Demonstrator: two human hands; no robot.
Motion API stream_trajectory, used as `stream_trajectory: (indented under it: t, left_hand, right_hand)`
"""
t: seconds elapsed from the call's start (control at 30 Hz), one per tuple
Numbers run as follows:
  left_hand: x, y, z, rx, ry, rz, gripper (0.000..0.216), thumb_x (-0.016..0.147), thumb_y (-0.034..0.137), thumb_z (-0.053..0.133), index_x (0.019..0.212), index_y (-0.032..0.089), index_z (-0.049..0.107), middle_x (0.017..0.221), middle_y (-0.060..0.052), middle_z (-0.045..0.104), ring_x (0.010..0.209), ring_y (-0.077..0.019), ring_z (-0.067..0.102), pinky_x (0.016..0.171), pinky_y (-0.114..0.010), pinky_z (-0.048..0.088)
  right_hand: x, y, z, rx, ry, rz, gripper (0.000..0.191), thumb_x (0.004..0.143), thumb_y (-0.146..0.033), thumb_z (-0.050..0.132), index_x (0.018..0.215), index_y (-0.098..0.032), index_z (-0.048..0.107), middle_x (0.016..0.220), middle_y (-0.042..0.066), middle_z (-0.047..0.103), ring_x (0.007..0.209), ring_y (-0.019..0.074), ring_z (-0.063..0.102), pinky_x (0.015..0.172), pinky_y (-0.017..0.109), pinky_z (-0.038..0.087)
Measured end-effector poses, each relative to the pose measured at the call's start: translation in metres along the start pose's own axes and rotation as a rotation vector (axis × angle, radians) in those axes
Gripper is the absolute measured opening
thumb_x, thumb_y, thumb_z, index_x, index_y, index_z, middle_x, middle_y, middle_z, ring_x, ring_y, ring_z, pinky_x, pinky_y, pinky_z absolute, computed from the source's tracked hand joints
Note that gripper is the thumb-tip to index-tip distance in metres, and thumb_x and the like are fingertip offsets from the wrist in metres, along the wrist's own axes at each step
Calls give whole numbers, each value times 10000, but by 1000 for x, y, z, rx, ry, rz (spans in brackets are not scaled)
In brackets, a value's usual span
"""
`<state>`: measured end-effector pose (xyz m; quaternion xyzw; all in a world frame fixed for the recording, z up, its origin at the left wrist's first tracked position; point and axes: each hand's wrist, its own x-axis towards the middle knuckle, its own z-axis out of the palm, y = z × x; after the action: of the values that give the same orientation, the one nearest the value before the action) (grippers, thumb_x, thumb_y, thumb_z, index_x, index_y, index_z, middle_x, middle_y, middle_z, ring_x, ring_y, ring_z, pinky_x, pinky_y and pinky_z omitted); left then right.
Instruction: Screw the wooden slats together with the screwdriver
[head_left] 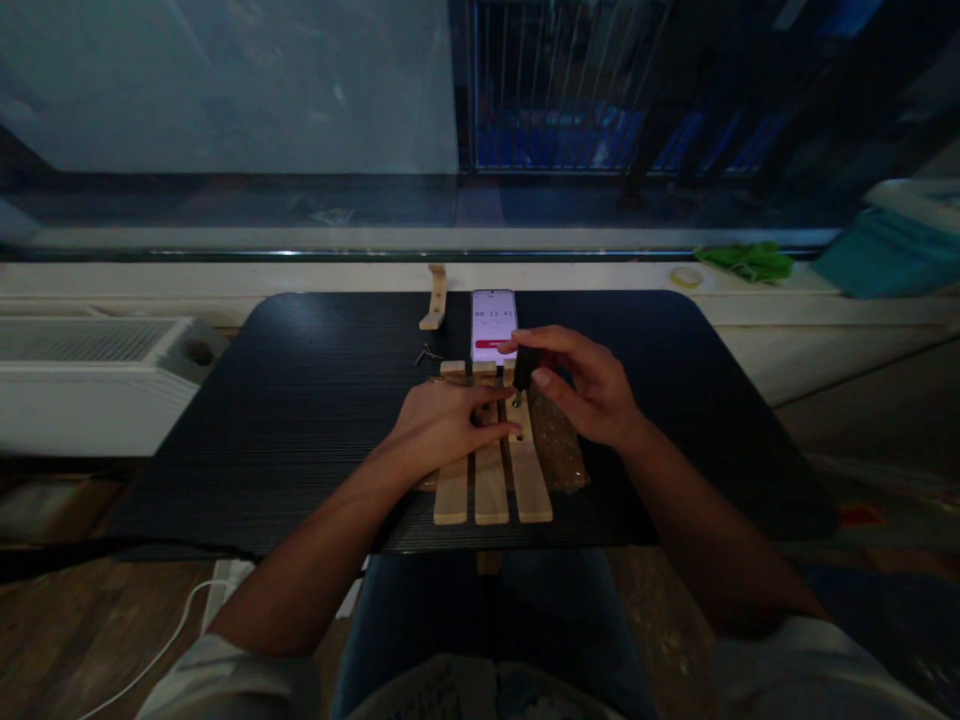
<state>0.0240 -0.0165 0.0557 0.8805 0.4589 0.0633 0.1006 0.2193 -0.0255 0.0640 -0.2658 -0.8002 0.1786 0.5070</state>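
Observation:
Three light wooden slats (pixel 491 480) lie side by side on the black table (pixel 300 400) in front of me. My left hand (pixel 442 420) rests flat across their upper part, fingers stretched out to the right. My right hand (pixel 581 385) is closed on a small dark tool (pixel 523 372), held upright with its tip on the right-hand slat near my left fingertips. A lit phone (pixel 493 325) showing a timer lies just beyond the slats.
A separate wooden piece (pixel 433 298) lies at the table's far edge, and small dark metal parts (pixel 427 354) lie left of the phone. A brownish sheet (pixel 559 445) sits under the slats. A white radiator (pixel 90 375) is at left. A teal bin (pixel 892 250) and green cloth (pixel 746 260) sit at right.

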Motion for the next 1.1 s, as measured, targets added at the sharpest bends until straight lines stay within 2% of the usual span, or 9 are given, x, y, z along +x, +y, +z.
stream_trajectory:
  t: [0.17,0.4,0.5,0.67,0.87,1.1]
  left_hand:
    - [0,1,0,-7,2,4,508,815,643,561,1174,305,686,1029,-73,737,916,-287,685,739,-377,532]
    - [0,0,0,-13,7,2,507,813,641,569,1160,294,694,973,-64,743,857,-259,688,714,-351,528]
    - [0,0,0,-14,15,15,496,818,629,573,1153,285,697,1028,-72,735,898,-266,684,730,-359,532]
    - [0,0,1,-20,15,7,495,817,622,578,1163,287,691,1069,-76,726,933,-284,681,754,-386,537]
    - [1,-1,2,-34,13,16,501,817,626,575,1159,280,695,965,-68,741,871,-263,685,726,-359,530]
    - [0,-1,2,-10,21,7,511,818,641,558,1163,288,693,1022,-75,731,914,-276,675,742,-363,526]
  right_hand:
    - [-1,-1,0,-13,8,29,385,906,-243,527,1275,-354,534,1114,-20,698,715,110,624,623,278,527]
    - [-3,2,2,-18,48,57,358,900,-278,537,1256,-316,551,1053,0,687,794,129,633,682,302,552]
    - [-4,3,3,-1,54,64,343,891,-277,554,1232,-313,563,1042,2,675,814,133,637,705,311,553]
    - [-4,5,4,8,93,59,348,861,-265,603,1202,-329,572,911,-24,646,670,106,572,591,266,512]
    - [-4,5,4,-15,131,67,310,850,-305,624,1158,-314,593,917,-20,645,628,100,523,560,262,485]
    - [-3,5,6,10,164,76,311,832,-330,648,1137,-324,591,928,-9,639,615,107,507,509,257,462]
